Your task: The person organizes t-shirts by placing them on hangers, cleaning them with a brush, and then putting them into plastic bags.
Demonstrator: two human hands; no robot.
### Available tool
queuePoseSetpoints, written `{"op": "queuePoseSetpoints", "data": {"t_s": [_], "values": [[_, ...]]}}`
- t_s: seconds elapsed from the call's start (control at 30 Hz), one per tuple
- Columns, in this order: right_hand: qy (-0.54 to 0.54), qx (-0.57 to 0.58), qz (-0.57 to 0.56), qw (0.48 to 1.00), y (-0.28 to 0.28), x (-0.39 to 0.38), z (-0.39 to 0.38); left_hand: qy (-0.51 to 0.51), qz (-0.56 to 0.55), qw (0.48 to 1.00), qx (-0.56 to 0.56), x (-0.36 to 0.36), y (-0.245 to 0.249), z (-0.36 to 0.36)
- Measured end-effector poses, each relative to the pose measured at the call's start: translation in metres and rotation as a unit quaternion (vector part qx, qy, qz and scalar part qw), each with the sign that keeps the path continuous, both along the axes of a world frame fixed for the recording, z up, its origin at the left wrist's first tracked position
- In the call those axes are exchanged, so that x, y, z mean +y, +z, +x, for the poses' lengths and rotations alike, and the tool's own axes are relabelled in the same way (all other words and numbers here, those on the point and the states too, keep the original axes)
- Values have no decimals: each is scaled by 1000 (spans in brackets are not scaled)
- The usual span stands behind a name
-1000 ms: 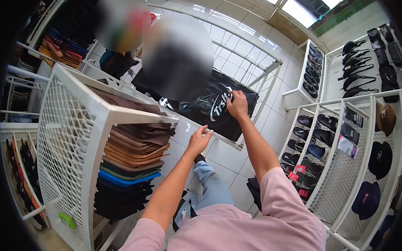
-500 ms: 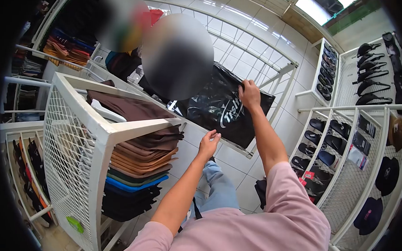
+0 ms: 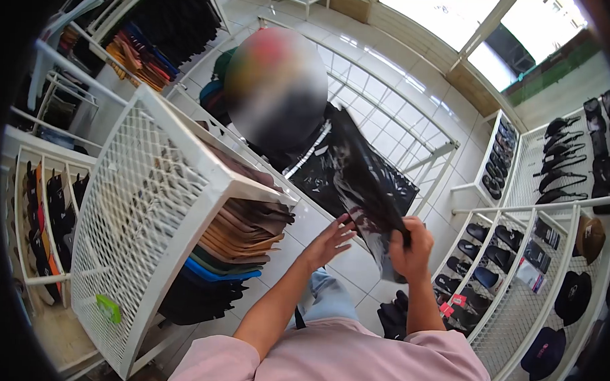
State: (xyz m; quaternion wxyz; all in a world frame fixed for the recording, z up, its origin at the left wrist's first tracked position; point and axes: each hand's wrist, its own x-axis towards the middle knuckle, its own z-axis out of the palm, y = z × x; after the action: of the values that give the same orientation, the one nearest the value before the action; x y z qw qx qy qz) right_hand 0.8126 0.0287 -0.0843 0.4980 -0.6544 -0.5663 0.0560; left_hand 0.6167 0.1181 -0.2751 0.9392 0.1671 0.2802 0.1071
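1. Right hand point(image 3: 410, 251): closed in a fist around a black bag point(image 3: 357, 167), thumb and fingers clamped on gathered film.
2. Bag: thin glossy plastic, crinkled, with pale streaks of reflected light; bunched narrow inside the fist, broader and flatter above it.
3. Long axis running diagonally, from a loose end hanging just below the fist up and away to the left, the top edge well above both hands.
4. More black glossy film behind it, beyond the fingers; hard to tell whether the same bag or another.
5. Left hand point(image 3: 329, 242): spread wide, palm up, holding nothing, fingertips just beside the bag's lower part; actual contact not clear.
6. Both forearms bare, rising out of pink sleeves.
7. Left of the left hand: a white rack point(image 3: 150, 198) of square tube and diamond mesh, tilted in the view.
8. Under its top frame, near the left hand: a stack point(image 3: 246, 237) of flat folded cloth, brown and tan above, green, blue and black below.
9. Right of the right hand: dark sandals point(image 3: 488, 245) in rows on white wire shelving, caps point(image 3: 589, 237) farther out.
10. Below both hands: white glossy floor point(image 3: 348, 264) in square tiles.
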Motion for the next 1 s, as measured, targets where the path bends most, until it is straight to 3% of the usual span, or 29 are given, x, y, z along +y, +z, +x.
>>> {"op": "queuePoseSetpoints", "data": {"t_s": [0.03, 0.17, 0.2, 0.27, 0.3, 0.43, 0.47, 0.53, 0.57, 0.67, 0.77, 0.9, 0.93, 1.0], "values": [[-16, 9, 8, 1000, 8, -6, 1, 18, -9, 998, -64, -1, 10, 3], [-66, 31, 65, 995, 52, -23, -1, 81, 4, 987, -142, -3, 52, 10], [-49, 95, 48, 993, 62, -32, -4, 61, 19, 995, -77, -2, 59, 13], [-54, 96, 91, 990, 86, -35, -17, 22, 46, 997, 57, -5, 72, 19], [-62, 101, 91, 989, 99, -37, -26, 44, 69, 996, 34, -13, 86, 21], [-34, 72, 103, 991, 143, -36, -51, 37, -32, 984, -169, -15, 105, 25], [-40, 47, 126, 990, 152, -33, -60, 21, -60, 968, -243, -11, 81, 28], [-19, 14, 107, 994, 166, -40, -66, 91, 5, 963, -253, -21, 154, 8], [-25, 14, 101, 994, 169, -44, -65, 103, -6, 964, -243, -17, 147, 0], [-75, 18, 66, 995, 187, -61, -87, 180, 108, 968, -136, -14, 190, -53], [-97, 35, 56, 993, 191, -75, -112, 207, 219, 944, -136, -3, 213, -97], [-78, 86, 23, 993, 188, -83, -145, 241, 418, 875, -32, -14, 291, -172], [-58, 101, 17, 993, 181, -82, -148, 269, 440, 854, -74, -14, 295, -187], [-49, 110, 34, 992, 180, -72, -171, 309, 529, 789, -48, -27, 331, -233]]}}
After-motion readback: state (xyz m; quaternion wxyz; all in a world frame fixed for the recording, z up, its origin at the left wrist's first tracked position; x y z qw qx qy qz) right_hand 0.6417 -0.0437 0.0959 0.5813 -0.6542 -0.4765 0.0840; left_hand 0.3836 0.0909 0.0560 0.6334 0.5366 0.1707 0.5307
